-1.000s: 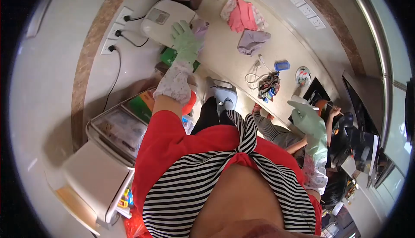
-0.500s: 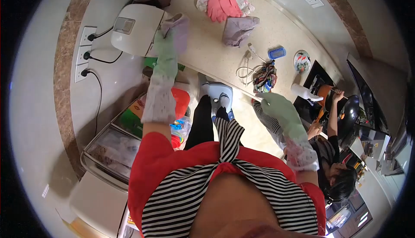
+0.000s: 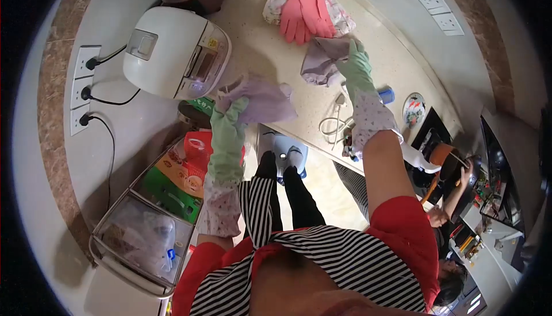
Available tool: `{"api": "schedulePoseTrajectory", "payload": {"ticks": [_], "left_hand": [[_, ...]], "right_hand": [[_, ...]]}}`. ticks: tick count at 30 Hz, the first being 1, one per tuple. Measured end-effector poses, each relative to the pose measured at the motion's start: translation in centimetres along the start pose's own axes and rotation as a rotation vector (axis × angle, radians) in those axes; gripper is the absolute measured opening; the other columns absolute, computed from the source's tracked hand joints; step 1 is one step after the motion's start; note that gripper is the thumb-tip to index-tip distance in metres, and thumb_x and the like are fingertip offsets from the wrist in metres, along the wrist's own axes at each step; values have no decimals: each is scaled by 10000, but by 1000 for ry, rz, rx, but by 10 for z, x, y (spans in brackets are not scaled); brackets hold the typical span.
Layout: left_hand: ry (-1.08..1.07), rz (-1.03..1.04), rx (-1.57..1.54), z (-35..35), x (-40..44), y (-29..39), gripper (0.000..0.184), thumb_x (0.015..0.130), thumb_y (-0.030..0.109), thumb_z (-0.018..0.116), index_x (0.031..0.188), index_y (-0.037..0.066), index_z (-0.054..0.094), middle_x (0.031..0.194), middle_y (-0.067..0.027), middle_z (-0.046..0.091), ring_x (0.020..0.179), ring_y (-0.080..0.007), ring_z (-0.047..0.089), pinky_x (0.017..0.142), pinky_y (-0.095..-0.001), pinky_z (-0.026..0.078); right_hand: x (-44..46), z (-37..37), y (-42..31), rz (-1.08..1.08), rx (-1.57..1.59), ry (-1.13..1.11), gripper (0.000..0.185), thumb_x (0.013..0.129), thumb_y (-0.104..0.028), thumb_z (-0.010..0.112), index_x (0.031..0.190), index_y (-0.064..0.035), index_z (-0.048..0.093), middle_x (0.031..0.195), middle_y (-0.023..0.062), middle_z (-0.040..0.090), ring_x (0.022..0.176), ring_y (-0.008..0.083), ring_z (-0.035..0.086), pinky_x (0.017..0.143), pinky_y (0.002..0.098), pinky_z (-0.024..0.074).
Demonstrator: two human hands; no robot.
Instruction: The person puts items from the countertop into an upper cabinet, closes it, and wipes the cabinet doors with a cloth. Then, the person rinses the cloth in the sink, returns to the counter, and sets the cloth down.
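Both my hands wear pale green rubber gloves with patterned cuffs. My left hand (image 3: 233, 118) is closed on a light purple cloth (image 3: 264, 100), which hangs out to the right over the counter edge, just in front of the white rice cooker (image 3: 167, 51). Farther along, my right hand (image 3: 357, 66) has its fingers on the right edge of a second, crumpled greyish-purple cloth (image 3: 322, 60) lying on the counter. The fingertips look pinched on that edge. Right behind this cloth lies a pair of pink rubber gloves (image 3: 305, 14).
A white cable (image 3: 330, 126), a blue sponge-like item (image 3: 386, 95) and a patterned round dish (image 3: 414, 109) are on the counter (image 3: 276, 46). At right, another person handles a wok (image 3: 468, 172) at the stove. A rack with bags (image 3: 138, 230) stands at lower left.
My left hand has moved away from the rice cooker's front with its cloth, toward the counter edge. My right hand has reached forward from the near edge to the second cloth.
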State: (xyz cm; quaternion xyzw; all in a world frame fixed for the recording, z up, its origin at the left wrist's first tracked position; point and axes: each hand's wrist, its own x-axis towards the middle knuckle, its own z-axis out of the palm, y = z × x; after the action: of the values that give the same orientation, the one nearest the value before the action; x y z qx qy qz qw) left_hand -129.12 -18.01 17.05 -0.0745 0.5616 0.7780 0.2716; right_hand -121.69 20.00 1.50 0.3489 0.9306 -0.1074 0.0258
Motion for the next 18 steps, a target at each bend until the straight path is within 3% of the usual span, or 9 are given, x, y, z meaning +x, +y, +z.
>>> {"api": "schedulePoseTrajectory", "payload": {"ticks": [1, 4, 7, 10, 13, 14, 16, 17, 18], "left_hand": [[-35, -2, -9, -2, 1, -3, 367, 937, 85, 684, 1292, 22, 617, 1216, -48, 636, 1057, -128, 609, 890, -262, 521], [-82, -43, -27, -14, 9, -25, 337, 956, 50, 644, 1290, 2, 627, 1222, -70, 666, 1077, -140, 637, 916, -271, 527], [-126, -85, 9, -15, 10, -26, 306, 977, 32, 594, 1275, -11, 645, 1216, -86, 689, 1097, -155, 650, 941, -287, 527], [-176, -97, 29, -8, 6, -15, 309, 973, 4, 565, 1271, -14, 646, 1226, -97, 688, 1109, -165, 651, 968, -306, 523], [-181, -98, 4, -7, 4, -16, 314, 963, -16, 563, 1265, -18, 648, 1238, -107, 685, 1105, -174, 656, 984, -319, 520], [-165, -94, 5, -8, 4, -17, 311, 961, -19, 567, 1260, -21, 650, 1239, -112, 685, 1106, -180, 657, 993, -324, 517], [-163, -104, 11, -12, 2, -17, 306, 962, -17, 574, 1258, -24, 649, 1244, -120, 683, 1115, -188, 656, 1000, -328, 515], [-159, -117, 20, -13, 1, -17, 302, 963, -15, 581, 1257, -26, 649, 1248, -127, 682, 1124, -195, 655, 1007, -331, 514], [-158, -110, 19, -13, -1, -17, 302, 963, -15, 581, 1257, -26, 649, 1248, -127, 682, 1124, -195, 655, 1007, -331, 514]], "right_hand": [[13, 15, 4, 85, 76, -104, 773, 752, -325, 765, 1441, -112, 486, 1327, 221, 598, 1177, 365, 608, 1027, 435, 485], [42, 97, 57, 13, -83, -220, 602, 751, -282, 764, 1313, -127, 617, 1228, 172, 660, 1057, 349, 661, 962, 427, 524], [6, -17, -35, 70, -26, -393, 392, 769, -230, 748, 1148, -135, 723, 1132, 151, 702, 973, 322, 690, 892, 423, 546], [-5, -72, -57, -271, 128, -397, 285, 794, -215, 731, 1068, -144, 756, 1083, 165, 720, 898, 313, 707, 831, 428, 551], [22, -122, -88, -329, 377, -422, 244, 794, -229, 734, 1011, -124, 773, 1059, 154, 723, 878, 269, 713, 826, 410, 552], [41, -115, -87, -332, 375, -419, 244, 794, -229, 734, 1011, -124, 773, 1059, 154, 723, 878, 269, 713, 826, 410, 552], [93, -94, -86, -315, 5, -355, 490, 757, -335, 796, 1197, -135, 709, 1204, 158, 687, 894, 309, 706, 848, 409, 557], [101, -88, -91, -320, 4, -351, 490, 757, -335, 796, 1197, -135, 709, 1204, 158, 687, 894, 309, 706, 848, 409, 557], [107, -80, -98, -282, -144, -108, 689, 700, -388, 841, 1305, -140, 626, 1264, 171, 657, 936, 350, 697, 877, 414, 553]]}}
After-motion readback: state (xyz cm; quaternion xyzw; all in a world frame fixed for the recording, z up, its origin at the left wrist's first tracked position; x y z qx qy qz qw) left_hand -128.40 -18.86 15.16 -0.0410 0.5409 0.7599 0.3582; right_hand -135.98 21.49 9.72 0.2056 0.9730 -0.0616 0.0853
